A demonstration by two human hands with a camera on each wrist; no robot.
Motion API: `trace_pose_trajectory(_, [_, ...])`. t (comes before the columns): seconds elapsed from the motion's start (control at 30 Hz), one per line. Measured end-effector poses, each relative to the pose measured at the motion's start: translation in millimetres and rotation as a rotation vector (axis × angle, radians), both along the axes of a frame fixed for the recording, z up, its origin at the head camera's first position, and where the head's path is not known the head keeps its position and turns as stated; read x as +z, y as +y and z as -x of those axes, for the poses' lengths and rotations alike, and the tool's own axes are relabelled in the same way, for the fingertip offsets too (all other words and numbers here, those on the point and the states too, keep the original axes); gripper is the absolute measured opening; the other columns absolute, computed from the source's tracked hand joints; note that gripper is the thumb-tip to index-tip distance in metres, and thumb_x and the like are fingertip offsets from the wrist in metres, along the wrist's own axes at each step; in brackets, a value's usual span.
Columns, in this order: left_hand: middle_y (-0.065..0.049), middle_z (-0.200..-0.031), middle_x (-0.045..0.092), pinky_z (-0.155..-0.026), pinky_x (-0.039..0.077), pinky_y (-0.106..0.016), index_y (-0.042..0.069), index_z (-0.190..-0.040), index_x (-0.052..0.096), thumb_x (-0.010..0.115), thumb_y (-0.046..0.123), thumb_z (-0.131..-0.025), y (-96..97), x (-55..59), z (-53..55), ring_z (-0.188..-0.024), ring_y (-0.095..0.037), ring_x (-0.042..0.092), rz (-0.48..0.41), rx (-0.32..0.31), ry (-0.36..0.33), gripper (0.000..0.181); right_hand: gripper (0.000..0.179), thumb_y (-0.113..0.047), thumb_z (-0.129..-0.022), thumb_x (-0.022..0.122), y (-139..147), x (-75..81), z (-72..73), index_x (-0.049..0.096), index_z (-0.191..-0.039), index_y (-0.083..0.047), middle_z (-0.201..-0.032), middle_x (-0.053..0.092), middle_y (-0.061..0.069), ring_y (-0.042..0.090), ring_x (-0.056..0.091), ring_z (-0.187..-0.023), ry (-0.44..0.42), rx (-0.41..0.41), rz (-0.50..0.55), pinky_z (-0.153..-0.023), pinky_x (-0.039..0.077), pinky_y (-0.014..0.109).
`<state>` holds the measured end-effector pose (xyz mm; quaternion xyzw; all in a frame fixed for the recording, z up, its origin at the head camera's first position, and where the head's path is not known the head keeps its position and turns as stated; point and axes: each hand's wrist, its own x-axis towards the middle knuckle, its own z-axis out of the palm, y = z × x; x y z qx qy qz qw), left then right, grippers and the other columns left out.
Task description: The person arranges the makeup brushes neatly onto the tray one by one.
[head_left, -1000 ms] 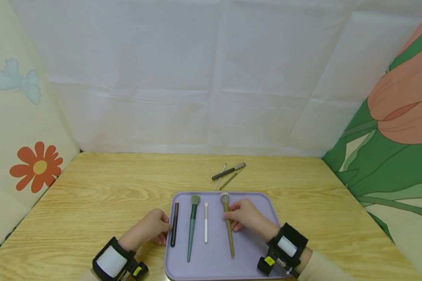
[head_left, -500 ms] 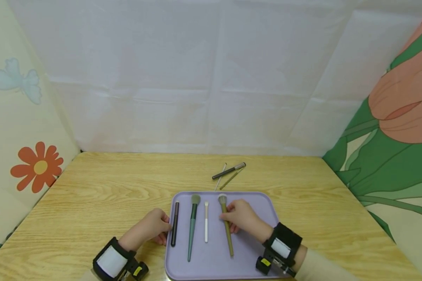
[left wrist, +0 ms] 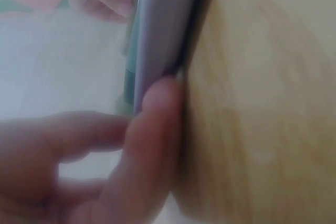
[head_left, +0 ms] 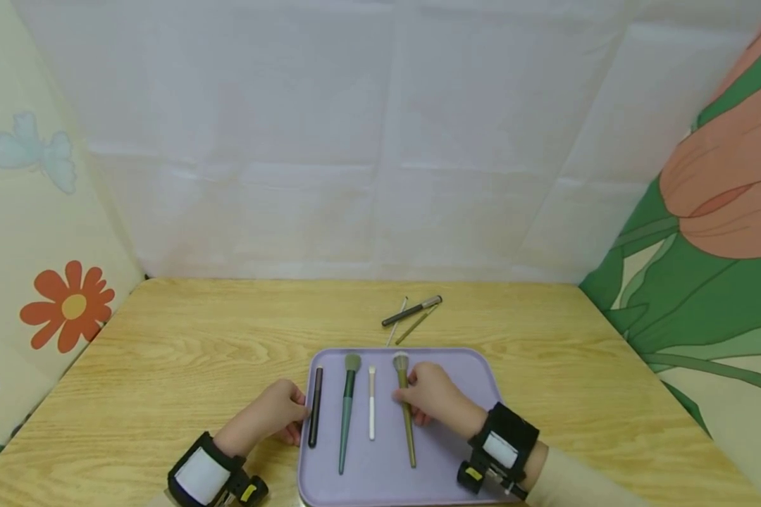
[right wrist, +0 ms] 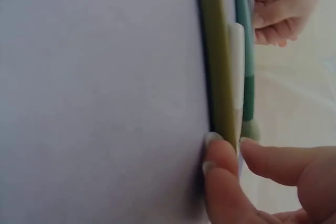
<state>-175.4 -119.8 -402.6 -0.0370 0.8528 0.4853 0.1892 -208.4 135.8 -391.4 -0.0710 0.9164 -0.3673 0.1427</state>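
In the head view my right hand [head_left: 440, 398] pinches an olive-handled makeup brush [head_left: 409, 436] between thumb and fingers. The brush lies along the purple tray [head_left: 380, 486], bristles toward the far side. In the right wrist view its handle [right wrist: 218, 61] is low over the tray surface. Left of it lie a small white brush [head_left: 371, 415], a green brush [head_left: 346, 415] and a black brush [head_left: 316, 408], side by side. My left hand [head_left: 275, 412] grips the tray's left rim; the left wrist view shows a thumb and finger at the tray edge [left wrist: 165, 30].
Behind the tray a dark brush [head_left: 406, 314], a thin olive brush [head_left: 415, 326] and a thin white one [head_left: 392, 334] lie crossed on the wooden table [head_left: 228, 317]. A white sheet [head_left: 355, 176] hangs at the back, with patterned panels on both sides.
My right hand has shifted the olive-handled brush slightly left, toward the white brush, and its handle stands a little straighter. The left hand has stayed at the tray's rim.
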Motion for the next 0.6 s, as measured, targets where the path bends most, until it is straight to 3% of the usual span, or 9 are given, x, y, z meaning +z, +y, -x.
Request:
trace_pose_trajectory(0.2, [-0.011,-0.062,0.059,-0.045,0.049,-0.024,-0.001,-0.078,0.053,0.058,-0.007,-0.089,0.3,0.3,-0.2,-0.045,-0.014,0.057,-0.005,0.003,-0.025,0.014,0.023,-0.016,-0.087,0.072,9.2,2.1,7.6,0.057,-0.076,-0.002,-0.058,0.06,0.008,0.013,0.055,-0.04,-0.063,-0.057,0.062,-0.041,0.05,0.028])
trace_pose_trajectory(0.43, [-0.011,-0.062,0.059,-0.045,0.049,-0.024,-0.001,-0.078,0.054,0.058,-0.007,-0.089,0.0,0.8,-0.5,-0.045,-0.014,0.057,-0.015,0.005,-0.029,0.013,0.021,-0.016,-0.094,0.063,20.8,4.6,24.7,0.059,-0.085,0.003,-0.062,0.059,0.011,0.014,0.056,-0.044,-0.032,-0.145,0.145,-0.044,0.051,0.029])
trace_pose_trajectory(0.6, [-0.011,-0.061,0.059,-0.044,0.049,-0.024,-0.001,-0.078,0.053,0.058,-0.007,-0.089,0.3,-0.1,0.2,-0.044,-0.014,0.057,-0.014,0.009,-0.021,0.014,0.024,-0.011,-0.096,0.058,29.1,4.9,43.4,0.06,-0.087,0.011,-0.058,0.058,0.008,0.012,0.056,-0.043,-0.02,-0.19,0.279,-0.043,0.05,0.026])
